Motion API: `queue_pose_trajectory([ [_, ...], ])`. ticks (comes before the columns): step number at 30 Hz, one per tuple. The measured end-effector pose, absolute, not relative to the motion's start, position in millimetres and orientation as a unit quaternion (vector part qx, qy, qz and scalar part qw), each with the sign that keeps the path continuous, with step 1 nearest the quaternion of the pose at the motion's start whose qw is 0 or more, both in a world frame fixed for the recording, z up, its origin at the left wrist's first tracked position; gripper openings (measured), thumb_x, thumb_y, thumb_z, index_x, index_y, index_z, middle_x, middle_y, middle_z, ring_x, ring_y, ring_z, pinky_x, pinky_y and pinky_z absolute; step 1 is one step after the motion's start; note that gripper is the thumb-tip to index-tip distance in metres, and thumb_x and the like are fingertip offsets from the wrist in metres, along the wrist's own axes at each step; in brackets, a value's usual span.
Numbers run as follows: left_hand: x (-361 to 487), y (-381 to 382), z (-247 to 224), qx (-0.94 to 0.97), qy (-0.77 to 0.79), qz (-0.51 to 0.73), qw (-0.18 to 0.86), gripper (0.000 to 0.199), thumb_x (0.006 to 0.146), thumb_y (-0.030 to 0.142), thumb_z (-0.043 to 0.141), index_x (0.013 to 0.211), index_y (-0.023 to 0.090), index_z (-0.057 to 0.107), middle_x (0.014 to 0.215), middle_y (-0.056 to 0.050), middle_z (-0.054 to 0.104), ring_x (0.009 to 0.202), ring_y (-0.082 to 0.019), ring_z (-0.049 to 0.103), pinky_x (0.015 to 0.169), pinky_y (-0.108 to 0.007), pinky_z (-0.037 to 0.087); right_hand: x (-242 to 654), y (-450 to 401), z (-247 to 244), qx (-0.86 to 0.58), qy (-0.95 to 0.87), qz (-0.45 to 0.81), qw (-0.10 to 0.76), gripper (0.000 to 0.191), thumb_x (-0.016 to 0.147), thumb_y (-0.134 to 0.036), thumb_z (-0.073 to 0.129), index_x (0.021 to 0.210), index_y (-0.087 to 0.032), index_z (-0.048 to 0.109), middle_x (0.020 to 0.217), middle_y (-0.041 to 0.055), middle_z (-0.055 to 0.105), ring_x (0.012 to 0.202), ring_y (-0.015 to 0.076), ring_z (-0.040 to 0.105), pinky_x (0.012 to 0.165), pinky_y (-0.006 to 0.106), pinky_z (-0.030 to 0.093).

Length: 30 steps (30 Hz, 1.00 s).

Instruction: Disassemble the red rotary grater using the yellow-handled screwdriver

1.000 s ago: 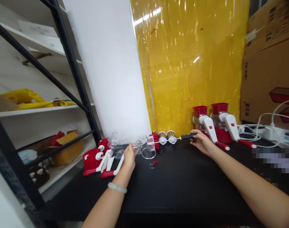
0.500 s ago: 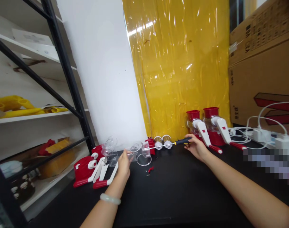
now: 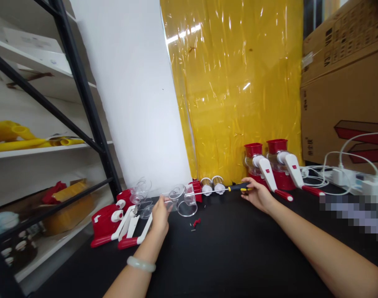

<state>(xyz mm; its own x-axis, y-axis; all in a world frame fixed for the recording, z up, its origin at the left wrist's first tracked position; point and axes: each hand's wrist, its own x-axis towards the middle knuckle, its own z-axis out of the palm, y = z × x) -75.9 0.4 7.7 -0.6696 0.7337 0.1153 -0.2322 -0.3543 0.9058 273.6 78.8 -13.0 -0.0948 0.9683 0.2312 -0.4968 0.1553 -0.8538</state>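
My left hand [image 3: 160,214] is closed on the left end of a clear plastic housing [image 3: 187,205], holding it over the black table [image 3: 232,252]. The fingers of my right hand [image 3: 255,193] are wrapped round the black and yellow handle of a screwdriver [image 3: 237,187]. Its long shaft points left, and its tip reaches the right side of the housing; the exact contact is too small to tell. A small red part [image 3: 196,222] lies on the table below the housing, with tiny metal pieces beside it.
Red bases with white handles [image 3: 106,223] stand at the left beside other clear housings [image 3: 141,191]. Two metal drums [image 3: 218,185] sit at the back. Two assembled red and white machines [image 3: 277,165], a power strip [image 3: 367,182] and a cardboard box [image 3: 344,91] are at the right.
The view has shifted slightly, so the shelf and the left-hand parts appear a little farther left. Both hands keep their holds, with almost no movement of the housing or screwdriver.
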Motion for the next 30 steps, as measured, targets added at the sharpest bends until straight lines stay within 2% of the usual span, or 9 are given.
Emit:
queue_pose_trajectory([
  [3, -76, 0, 8, 0.266, 0.477, 0.780, 0.305, 0.033, 0.092, 0.031, 0.057, 0.063, 0.016, 0.062, 0.082, -0.005, 0.065, 0.080, -0.015, 0.062, 0.073, -0.027, 0.056, 273, 85, -18, -0.333, -0.461, 0.561, 0.602, 0.030, 0.072, -0.052, 0.067, 0.077, -0.025, 0.058, 0.058, -0.0009, 0.057, 0.048, 0.0149, 0.053, 0.051, 0.031, 0.047],
  [6, -77, 1, 6, 0.280, 0.475, 0.781, 0.293, 0.032, 0.087, 0.037, 0.063, 0.063, 0.017, 0.062, 0.080, -0.005, 0.065, 0.082, -0.016, 0.063, 0.076, -0.029, 0.057, 270, 90, -23, -0.393, -0.489, 0.505, 0.593, 0.043, 0.076, -0.065, 0.066, 0.070, -0.024, 0.057, 0.038, -0.0074, 0.035, 0.036, 0.0104, 0.033, 0.046, 0.029, 0.042],
  [8, -78, 3, 5, 0.289, 0.471, 0.782, 0.290, 0.032, 0.083, 0.041, 0.068, 0.063, 0.017, 0.063, 0.080, -0.005, 0.065, 0.084, -0.018, 0.063, 0.081, -0.032, 0.058, 268, 89, -23, -0.380, -0.490, 0.500, 0.604, 0.038, 0.074, -0.058, 0.073, 0.070, -0.024, 0.056, 0.040, -0.0088, 0.033, 0.037, 0.0093, 0.032, 0.047, 0.028, 0.042],
  [13, -81, 8, 1, 0.294, 0.456, 0.790, 0.284, 0.031, 0.079, 0.043, 0.071, 0.065, 0.017, 0.062, 0.079, -0.004, 0.063, 0.083, -0.018, 0.062, 0.083, -0.035, 0.059, 271, 78, -12, -0.284, -0.404, 0.606, 0.624, 0.019, 0.063, -0.025, 0.071, 0.079, -0.025, 0.059, 0.065, -0.0035, 0.058, 0.056, 0.0117, 0.054, 0.057, 0.026, 0.050],
  [16, -81, 9, 1, 0.290, 0.450, 0.797, 0.280, 0.029, 0.081, 0.040, 0.070, 0.066, 0.017, 0.062, 0.079, -0.004, 0.062, 0.082, -0.017, 0.062, 0.084, -0.036, 0.059, 272, 77, -9, -0.299, -0.404, 0.606, 0.616, 0.012, 0.071, -0.033, 0.065, 0.079, -0.024, 0.061, 0.065, -0.0011, 0.060, 0.056, 0.0135, 0.057, 0.055, 0.027, 0.050],
  [21, -78, 6, 5, 0.280, 0.454, 0.801, 0.273, 0.031, 0.080, 0.042, 0.067, 0.065, 0.015, 0.061, 0.078, -0.003, 0.061, 0.081, -0.015, 0.059, 0.084, -0.036, 0.057, 268, 83, -15, -0.446, -0.451, 0.503, 0.587, 0.042, 0.084, -0.061, 0.061, 0.070, -0.022, 0.057, 0.041, -0.0051, 0.039, 0.040, 0.0111, 0.038, 0.050, 0.029, 0.047],
  [24, -77, 7, 6, 0.293, 0.446, 0.803, 0.266, 0.034, 0.078, 0.046, 0.069, 0.065, 0.015, 0.061, 0.079, -0.002, 0.060, 0.081, -0.015, 0.059, 0.083, -0.036, 0.057, 270, 81, -16, -0.399, -0.460, 0.518, 0.600, 0.033, 0.074, -0.049, 0.076, 0.071, -0.022, 0.058, 0.042, -0.0082, 0.036, 0.041, 0.0086, 0.033, 0.052, 0.026, 0.046],
  [27, -77, 8, 4, 0.297, 0.444, 0.804, 0.263, 0.035, 0.077, 0.048, 0.071, 0.066, 0.015, 0.061, 0.080, -0.003, 0.061, 0.082, -0.016, 0.060, 0.083, -0.037, 0.058, 275, 76, -12, -0.300, -0.408, 0.613, 0.607, 0.017, 0.067, -0.031, 0.073, 0.079, -0.022, 0.065, 0.062, -0.0019, 0.058, 0.051, 0.0107, 0.048, 0.056, 0.027, 0.048],
  [30, -76, 9, 2, 0.307, 0.450, 0.798, 0.257, 0.037, 0.077, 0.048, 0.070, 0.065, 0.015, 0.061, 0.080, -0.004, 0.062, 0.083, -0.016, 0.060, 0.083, -0.036, 0.058, 280, 73, -8, -0.262, -0.375, 0.664, 0.592, 0.017, 0.067, -0.029, 0.066, 0.084, -0.023, 0.067, 0.073, 0.0011, 0.064, 0.060, 0.0150, 0.058, 0.062, 0.031, 0.052],
])
